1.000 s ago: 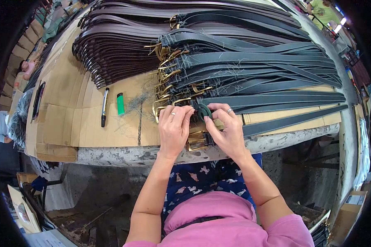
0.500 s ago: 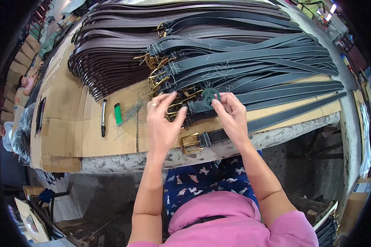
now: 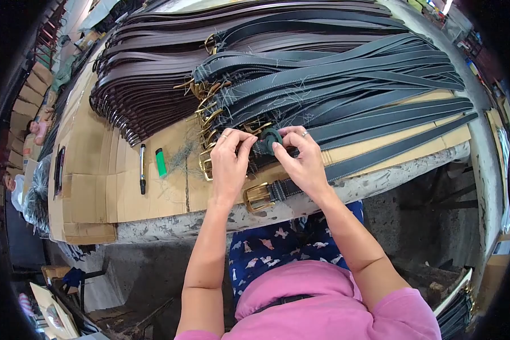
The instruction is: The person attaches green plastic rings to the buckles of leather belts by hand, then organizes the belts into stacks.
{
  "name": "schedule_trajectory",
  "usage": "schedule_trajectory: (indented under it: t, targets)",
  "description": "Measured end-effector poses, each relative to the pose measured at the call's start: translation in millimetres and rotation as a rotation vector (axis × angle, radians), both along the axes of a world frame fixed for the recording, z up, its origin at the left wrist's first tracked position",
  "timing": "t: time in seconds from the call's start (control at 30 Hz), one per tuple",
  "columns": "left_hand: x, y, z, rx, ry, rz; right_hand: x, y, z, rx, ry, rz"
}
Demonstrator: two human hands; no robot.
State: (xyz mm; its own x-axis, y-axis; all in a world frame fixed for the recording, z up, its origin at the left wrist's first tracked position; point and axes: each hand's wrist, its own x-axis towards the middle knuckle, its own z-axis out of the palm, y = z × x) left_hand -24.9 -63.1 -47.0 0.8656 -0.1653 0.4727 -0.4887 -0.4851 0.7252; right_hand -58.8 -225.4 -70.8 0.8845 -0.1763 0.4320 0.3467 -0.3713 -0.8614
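A dark green, spool-like disc [image 3: 272, 137] with a round middle is pinched between the thumb and fingers of my right hand [image 3: 301, 158]. My left hand [image 3: 229, 161] has thumb and fingertips pressed together at the disc's left edge; whatever is between them is too small to make out. Below both hands lies a dark belt [image 3: 351, 164] with white stitching, its gold buckle [image 3: 257, 197] at the table's front edge. Beyond them, several more dark stitched belts [image 3: 345, 76] are piled, gold buckles to the left and loose thread ends scattered over them.
Dark brown straps [image 3: 147, 85] are stacked at the back left. On the cardboard [image 3: 90, 187] lie a green lighter [image 3: 161, 162], a marker [image 3: 143, 170], thread scraps [image 3: 181, 157] and a dark slender tool [image 3: 59, 170]. Another person [image 3: 38, 129] is at the far left.
My left hand has moved right and closed its fingers at the disc. My right hand has shifted slightly left with the disc. The view has shifted slightly.
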Motion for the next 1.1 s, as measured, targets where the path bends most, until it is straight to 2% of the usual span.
schedule_trajectory:
  t: [0.77,0.83,0.9,0.97,1.07,1.1]
  targets:
    - [-5,-1,4,-0.033,0.011,0.069,0,3,-4,-0.019,-0.034,-0.019]
    - [-5,8,8,-0.016,-0.036,0.134,-3,1,-1,0.001,-0.039,-0.040]
    - [-3,24,10,0.139,-0.096,0.215,-7,-4,3,0.017,-0.031,-0.020]
    - [-7,31,22,0.275,-0.180,0.178,-12,-6,2,0.027,-0.036,-0.014]
    - [-9,24,30,0.259,-0.218,-0.043,-20,-4,-1,0.039,-0.051,-0.018]
    - [-8,24,31,0.334,-0.234,-0.127,-22,-2,0,0.047,-0.052,-0.018]
